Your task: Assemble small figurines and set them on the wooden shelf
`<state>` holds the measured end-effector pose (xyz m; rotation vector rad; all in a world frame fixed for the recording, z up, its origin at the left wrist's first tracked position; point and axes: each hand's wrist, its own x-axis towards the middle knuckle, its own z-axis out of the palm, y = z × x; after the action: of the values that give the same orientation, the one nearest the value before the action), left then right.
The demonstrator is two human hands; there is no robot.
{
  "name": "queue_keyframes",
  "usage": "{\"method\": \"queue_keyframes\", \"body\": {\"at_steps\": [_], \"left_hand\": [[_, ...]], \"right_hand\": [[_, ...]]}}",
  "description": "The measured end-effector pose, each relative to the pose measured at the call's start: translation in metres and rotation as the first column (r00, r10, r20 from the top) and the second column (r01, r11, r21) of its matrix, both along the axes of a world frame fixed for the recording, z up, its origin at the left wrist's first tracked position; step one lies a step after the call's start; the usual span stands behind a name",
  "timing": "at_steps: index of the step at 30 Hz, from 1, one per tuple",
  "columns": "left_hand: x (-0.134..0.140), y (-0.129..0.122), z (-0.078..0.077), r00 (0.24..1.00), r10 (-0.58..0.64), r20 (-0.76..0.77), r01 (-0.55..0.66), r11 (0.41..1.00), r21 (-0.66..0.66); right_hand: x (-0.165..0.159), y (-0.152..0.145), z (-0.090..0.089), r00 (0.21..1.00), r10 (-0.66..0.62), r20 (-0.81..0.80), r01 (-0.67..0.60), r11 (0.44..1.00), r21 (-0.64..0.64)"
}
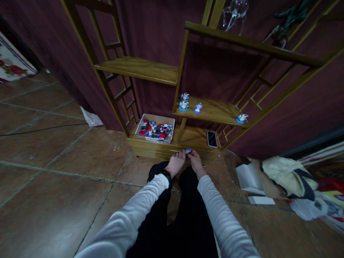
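Observation:
A small purple-and-white figurine (188, 151) is held between my two hands, just in front of the cabinet's lower edge. My left hand (176, 163), with a dark watch at its wrist, has its fingers closed at the figurine's left side. From the right, my right hand (196, 161) pinches it. Beyond them, an open cardboard box (137, 131) holds a jumble of red, purple and black figurines. On the middle shelf (212, 109) stand a purple figurine (198, 108), two blue-based figurines (184, 106) at the left end, and another blue figurine (242, 118) at the right end.
A phone (212, 139) lies on the lower board, right of the upright divider. Higher up are a glass animal (236, 13) and a dark green sculpture (292, 16). White box pieces (249, 178), a cream bag (288, 175) and a plastic bag (309, 206) lie on the floor at right.

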<state>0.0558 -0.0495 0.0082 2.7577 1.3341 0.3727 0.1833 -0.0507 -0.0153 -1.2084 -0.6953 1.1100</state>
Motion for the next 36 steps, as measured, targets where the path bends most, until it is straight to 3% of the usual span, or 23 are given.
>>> {"method": "queue_keyframes", "body": {"at_steps": [6,10,16,22,28,36], "left_hand": [[-0.001,0.004,0.009,0.992,0.06,0.109,-0.039,0.981,-0.188],[-0.001,0.014,0.006,0.945,0.132,0.301,-0.037,0.953,-0.3],[-0.001,0.032,-0.01,0.797,0.244,0.552,0.002,0.913,-0.408],[-0.002,0.048,-0.032,0.602,0.388,0.698,0.122,0.819,-0.561],[0.002,0.047,-0.029,0.426,0.565,0.707,0.233,0.686,-0.689],[0.006,0.04,-0.013,0.372,0.616,0.694,0.362,0.592,-0.72]], "right_hand": [[-0.002,-0.002,0.003,1.0,0.019,0.015,-0.02,1.0,0.006],[-0.003,0.0,0.0,0.997,0.03,0.075,-0.033,0.999,0.04],[-0.004,0.005,-0.006,0.983,0.048,0.18,-0.062,0.995,0.074],[-0.007,0.0,-0.001,0.9,-0.002,0.435,-0.027,0.998,0.062],[-0.005,-0.005,0.006,0.83,-0.024,0.557,-0.012,0.998,0.06],[-0.003,-0.011,0.008,0.849,-0.089,0.521,0.01,0.988,0.152]]}}
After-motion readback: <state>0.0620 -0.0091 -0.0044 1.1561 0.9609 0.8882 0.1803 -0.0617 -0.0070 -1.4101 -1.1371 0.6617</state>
